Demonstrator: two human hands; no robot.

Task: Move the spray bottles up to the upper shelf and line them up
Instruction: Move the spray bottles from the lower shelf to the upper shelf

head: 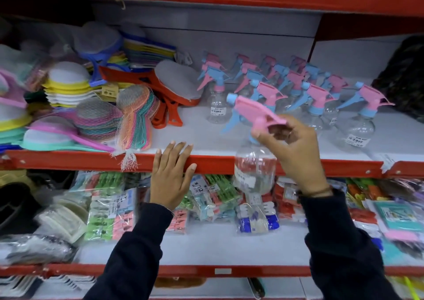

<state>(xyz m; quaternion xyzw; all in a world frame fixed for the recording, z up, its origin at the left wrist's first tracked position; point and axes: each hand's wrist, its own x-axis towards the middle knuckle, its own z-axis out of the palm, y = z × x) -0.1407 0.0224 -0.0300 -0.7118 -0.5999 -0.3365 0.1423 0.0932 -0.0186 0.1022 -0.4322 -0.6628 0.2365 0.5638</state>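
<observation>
Head view: right hand [296,148] gripping spray bottle [254,162]

Head view faces the shelves [213,162] closely, head-on.

Bare shelf strip [206,137] btwn netted strainers [135,116] & bottle row [298,88]; rear crowded
</observation>
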